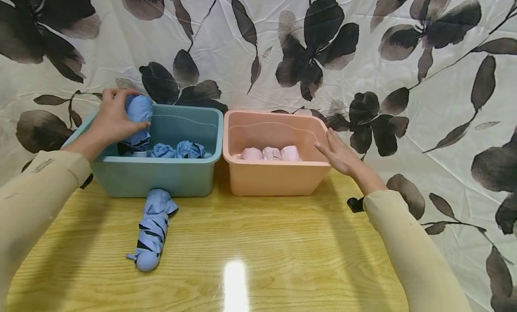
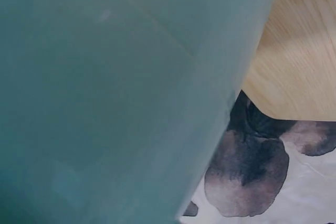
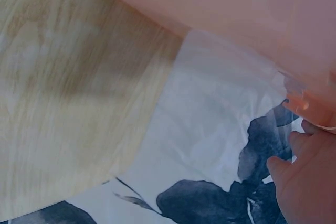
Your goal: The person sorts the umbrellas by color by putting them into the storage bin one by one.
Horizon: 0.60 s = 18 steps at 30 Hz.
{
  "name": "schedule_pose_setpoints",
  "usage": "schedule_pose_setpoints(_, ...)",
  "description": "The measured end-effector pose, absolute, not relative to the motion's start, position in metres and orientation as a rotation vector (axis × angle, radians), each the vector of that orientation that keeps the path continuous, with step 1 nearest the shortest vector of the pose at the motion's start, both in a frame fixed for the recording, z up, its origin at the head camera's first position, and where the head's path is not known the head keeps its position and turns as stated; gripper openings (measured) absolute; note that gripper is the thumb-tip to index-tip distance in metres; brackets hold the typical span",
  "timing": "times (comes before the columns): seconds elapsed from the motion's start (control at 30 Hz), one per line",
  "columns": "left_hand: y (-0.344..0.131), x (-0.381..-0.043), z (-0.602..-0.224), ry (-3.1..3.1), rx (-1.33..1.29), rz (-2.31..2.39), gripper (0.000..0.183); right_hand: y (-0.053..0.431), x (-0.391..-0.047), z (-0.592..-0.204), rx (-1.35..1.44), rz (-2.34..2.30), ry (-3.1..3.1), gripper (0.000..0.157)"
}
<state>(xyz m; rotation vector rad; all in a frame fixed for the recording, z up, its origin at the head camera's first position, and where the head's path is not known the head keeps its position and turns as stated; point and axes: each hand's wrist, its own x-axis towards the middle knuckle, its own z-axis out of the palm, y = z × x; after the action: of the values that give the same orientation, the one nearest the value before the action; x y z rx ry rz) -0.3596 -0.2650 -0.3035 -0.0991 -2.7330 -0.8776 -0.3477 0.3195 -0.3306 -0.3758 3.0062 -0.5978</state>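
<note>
My left hand (image 1: 115, 116) grips a blue folded umbrella (image 1: 139, 109), held upright at the left end of the teal bin (image 1: 161, 177). Its lower end is down inside the bin, beside two blue bundles (image 1: 189, 149). Another blue folded umbrella (image 1: 152, 231), wrapped with black edges showing, lies on the table in front of that bin. On the right, my right hand (image 1: 343, 156) touches the right end of the peach bin (image 1: 274, 179) with straight fingers. Three pink bundles (image 1: 272, 153) sit in this bin. The left wrist view is mostly filled by the teal bin's wall (image 2: 105, 103).
Both bins stand side by side at the back of a wood-grain table (image 1: 258, 240). Behind them hangs a white cloth (image 1: 258, 42) with dark flowers. A rounded table corner (image 3: 121, 161) shows in the right wrist view.
</note>
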Motion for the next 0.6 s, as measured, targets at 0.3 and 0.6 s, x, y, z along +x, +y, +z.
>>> schedule_pose_setpoints(0.3,-0.270,-0.374,-0.318,-2.883,-0.117,-0.844,0.084,0.321,-0.349,-0.331,-0.369,-0.611,2.997,0.093)
schedule_pose_setpoints(0.6,-0.283,-0.389,-0.330,-3.092,-0.254,-0.780,0.079,0.322,-0.350,-0.331,-0.369,-0.619,2.995,0.093)
